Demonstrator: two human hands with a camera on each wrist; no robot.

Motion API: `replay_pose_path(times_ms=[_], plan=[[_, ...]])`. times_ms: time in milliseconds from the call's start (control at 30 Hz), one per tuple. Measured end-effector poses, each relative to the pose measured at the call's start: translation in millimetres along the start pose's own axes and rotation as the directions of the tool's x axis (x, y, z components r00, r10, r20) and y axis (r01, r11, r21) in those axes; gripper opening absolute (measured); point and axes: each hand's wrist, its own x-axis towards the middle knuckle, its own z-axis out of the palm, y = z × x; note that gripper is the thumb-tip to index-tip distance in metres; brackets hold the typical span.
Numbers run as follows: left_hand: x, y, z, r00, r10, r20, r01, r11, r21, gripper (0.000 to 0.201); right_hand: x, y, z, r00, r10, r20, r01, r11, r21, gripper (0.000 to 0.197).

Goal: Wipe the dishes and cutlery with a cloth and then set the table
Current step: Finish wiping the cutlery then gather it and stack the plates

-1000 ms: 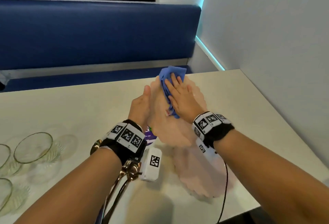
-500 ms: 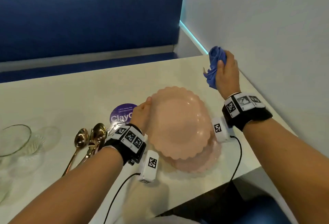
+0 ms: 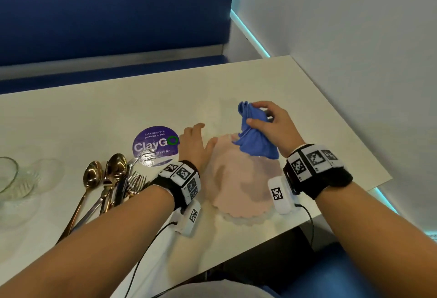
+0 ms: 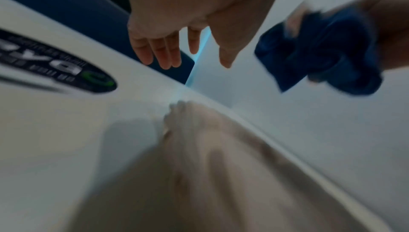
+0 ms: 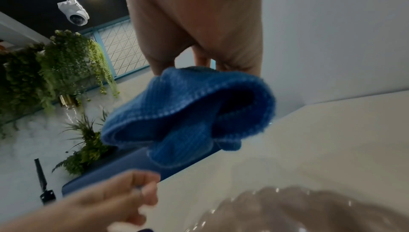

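- Your right hand (image 3: 275, 127) is gripping the bunched blue cloth (image 3: 256, 140), thumb and fingers curled round its upper part; the cloth is hanging with its long axis roughly upright, its gathered top poking up past your thumb and its loose folds spreading downward.
- Your left hand (image 3: 197, 143) is holding nothing, fingers straight and slightly spread, hovering just left of the far edge of the plates.
- The cloth's lower folds are hanging over the far right part of the pink scalloped plates (image 3: 238, 186), which are lying flat on the white table (image 3: 94, 113) between your wrists; whether cloth and plate are touching is unclear.
- A second pink rim is showing under the near edge of the top plate.
- The cutlery (image 3: 111, 186), gold spoons and forks, is lying left of your left wrist, bowls and tines pointing away from you, handles running back toward you.
- A round purple sticker (image 3: 155, 146) is sitting just beyond the cutlery.
- Clear glass bowls (image 3: 14, 179) are standing at the far left edge.
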Motion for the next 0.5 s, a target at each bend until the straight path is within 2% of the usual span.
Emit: replay_pose_path(times_ms=[100,167,233,267,333,400,500], plan=[[-5.7,21.7,-26.3,0.993,0.084,-0.089,-0.099,0.978,-0.183,0.029,-1.8,0.6,23.8,0.995,0.096,-0.004,-0.095,0.995,0.021,0.036],[-12.4,36.4,-43.8,0.997,0.079,-0.014,-0.080,0.976,-0.204,0.037,-2.5,-3.6,43.1,0.982,0.186,-0.025,-0.184,0.981,0.059,0.040],[-19.2,37.7,-57.8,0.992,0.031,0.120,-0.009,0.984,-0.177,0.048,-4.6,-17.2,64.3,0.964,0.267,0.022,-0.267,0.958,0.102,0.037],[-21.8,37.1,-61.8,0.983,-0.006,0.186,0.042,0.981,-0.191,0.048,-8.3,-26.7,70.9,0.952,0.296,0.074,-0.303,0.944,0.130,0.037],[-24.8,21.1,-74.4,0.972,-0.053,0.230,0.118,0.953,-0.280,0.041,-16.6,-51.6,87.5,0.921,0.294,0.254,-0.348,0.916,0.201,0.046],[-31.6,0.7,-93.9,0.981,-0.078,0.176,0.134,0.932,-0.338,0.029,-28.8,-74.8,99.5,0.873,0.236,0.426,-0.350,0.913,0.210,0.051],[-52.9,-30.1,-129.3,0.991,-0.114,0.069,0.132,0.916,-0.380,0.032,-41.4,-89.5,109.8,0.797,0.169,0.580,-0.281,0.954,0.108,0.044]])
